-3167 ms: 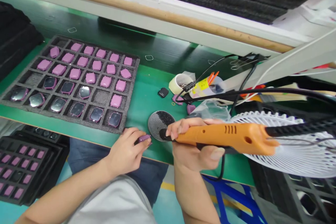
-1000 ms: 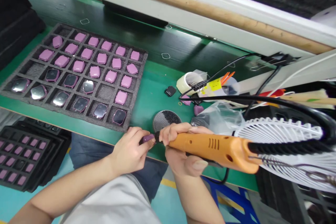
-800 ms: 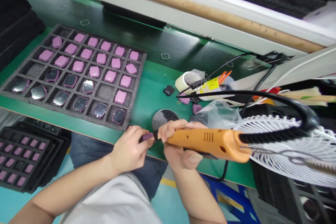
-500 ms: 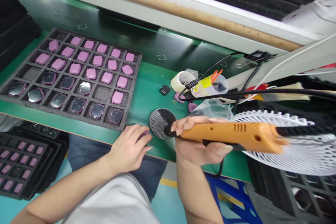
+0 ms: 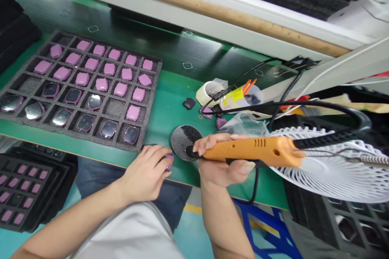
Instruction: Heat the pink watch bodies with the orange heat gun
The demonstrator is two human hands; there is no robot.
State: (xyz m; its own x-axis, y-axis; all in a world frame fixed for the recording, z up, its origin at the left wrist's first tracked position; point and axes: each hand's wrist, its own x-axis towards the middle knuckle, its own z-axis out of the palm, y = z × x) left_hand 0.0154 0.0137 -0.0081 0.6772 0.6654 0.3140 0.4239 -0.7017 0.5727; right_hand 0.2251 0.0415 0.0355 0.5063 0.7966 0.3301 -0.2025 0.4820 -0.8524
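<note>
In the head view my right hand (image 5: 223,158) is wrapped around an orange corded electric screwdriver (image 5: 252,151). Its black tip end (image 5: 193,153) points down over a round perforated dish (image 5: 183,139), partly covered by dark specks too small to make out. Whether tip and dish touch, I cannot tell. At the bench's front edge my left hand (image 5: 148,170) is closed on a pink watch case (image 5: 169,162), mostly hidden by the fingers. To the left lies a grey foam tray (image 5: 115,109) with several pink watch cases (image 5: 101,84), some showing dark glossy faces.
A white fan guard (image 5: 328,170) stands at the right. Behind the dish are a tape roll (image 5: 206,92), a small black piece (image 5: 189,103), a plastic bag (image 5: 244,124) and a black cable (image 5: 291,105). More filled trays (image 5: 24,194) are stacked lower left.
The orange screwdriver's back end has swung left and its cable now loops at the right. More of the pink case shows in my left hand. The view has shifted slightly.
</note>
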